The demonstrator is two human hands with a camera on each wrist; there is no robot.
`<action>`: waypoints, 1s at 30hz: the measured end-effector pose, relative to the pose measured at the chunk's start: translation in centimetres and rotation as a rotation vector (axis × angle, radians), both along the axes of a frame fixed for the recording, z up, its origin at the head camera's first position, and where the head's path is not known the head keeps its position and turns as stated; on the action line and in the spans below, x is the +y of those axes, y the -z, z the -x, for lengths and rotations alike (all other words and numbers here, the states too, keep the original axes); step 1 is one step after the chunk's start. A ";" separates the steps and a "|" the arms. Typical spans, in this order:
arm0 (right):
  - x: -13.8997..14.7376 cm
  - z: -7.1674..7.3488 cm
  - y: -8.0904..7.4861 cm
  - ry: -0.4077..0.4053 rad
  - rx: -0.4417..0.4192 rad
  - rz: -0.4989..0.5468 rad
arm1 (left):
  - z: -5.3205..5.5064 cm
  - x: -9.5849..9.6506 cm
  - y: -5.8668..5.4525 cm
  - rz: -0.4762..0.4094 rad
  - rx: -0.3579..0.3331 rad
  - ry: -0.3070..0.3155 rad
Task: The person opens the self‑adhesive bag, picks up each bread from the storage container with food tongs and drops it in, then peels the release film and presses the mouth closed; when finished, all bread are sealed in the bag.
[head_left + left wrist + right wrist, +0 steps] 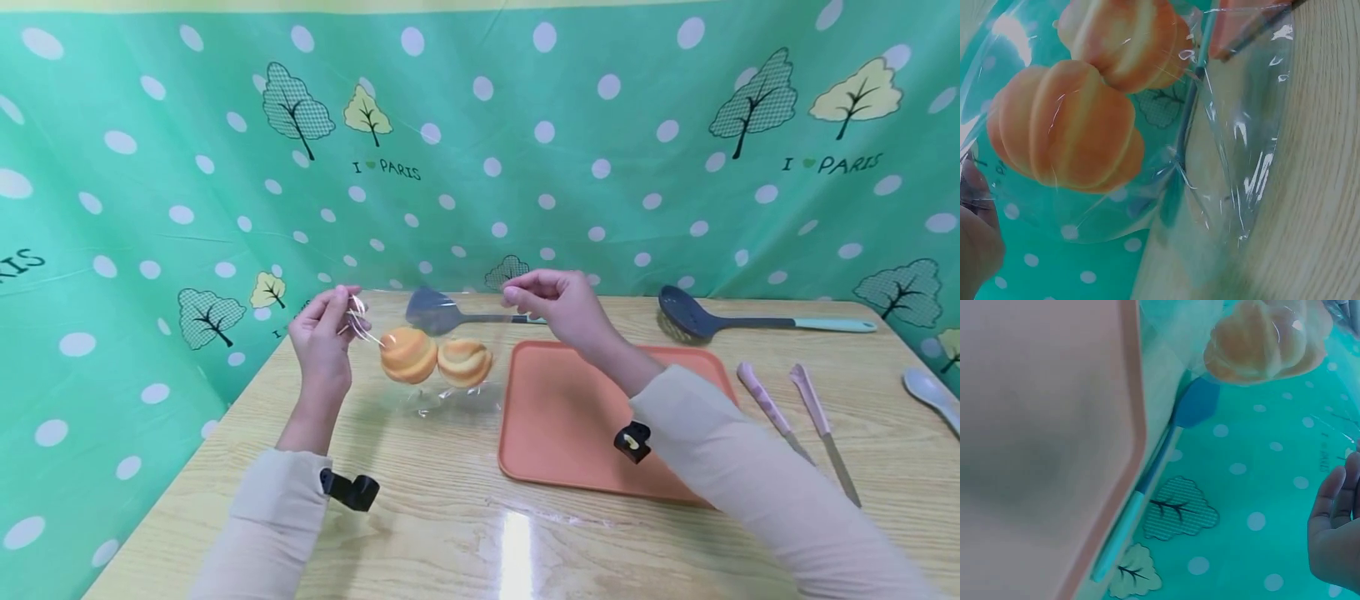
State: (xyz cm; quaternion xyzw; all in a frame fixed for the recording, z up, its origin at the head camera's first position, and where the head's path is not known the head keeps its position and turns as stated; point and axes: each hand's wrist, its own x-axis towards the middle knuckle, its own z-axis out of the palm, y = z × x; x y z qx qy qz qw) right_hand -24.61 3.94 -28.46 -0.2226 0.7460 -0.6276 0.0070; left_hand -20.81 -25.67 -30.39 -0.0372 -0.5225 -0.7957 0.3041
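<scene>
A clear plastic bag point(1254, 144) holding two orange-and-cream bread rolls, a left roll point(408, 356) and a right roll point(464, 362), hangs above the table between my hands. My left hand point(324, 329) pinches the bag's upper left side, where the film is bunched. At the upper right side of the bag, my right hand point(558, 304) pinches the thin film between thumb and fingers. The two rolls sit side by side, and the bag's lower part hangs loosely below them. In the right wrist view, one roll point(1266, 344) shows through the film.
An orange tray point(555, 450) lies under my right forearm. Behind the bag is a spatula point(435, 312). Farther right lie a slotted ladle point(686, 312), two pink-handled knives point(765, 404) point(813, 404) and a spoon point(926, 390). A green dotted curtain point(487, 108) hangs behind the table.
</scene>
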 end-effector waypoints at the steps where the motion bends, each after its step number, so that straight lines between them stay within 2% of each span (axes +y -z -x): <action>1: -0.1 0.1 0.2 0.002 -0.009 -0.001 | 0.0 -0.2 0.2 0.003 -0.012 0.005; 7: -0.5 0.2 1.3 0.009 -0.061 -0.031 | 0.3 -1.0 1.8 0.024 -0.136 0.036; 10: -0.4 0.3 1.8 0.016 -0.077 -0.052 | 0.4 -1.3 2.4 0.044 -0.167 0.050; 18: -0.3 0.6 2.7 0.000 -0.124 -0.038 | 0.7 -1.7 3.5 0.094 -0.154 0.050; 24: -0.2 0.8 3.1 0.002 -0.153 -0.033 | 1.0 -2.2 3.7 0.121 -0.159 0.124; 30: -0.2 0.7 3.0 -0.011 -0.141 -0.024 | 0.8 -2.8 3.4 0.142 -0.174 0.188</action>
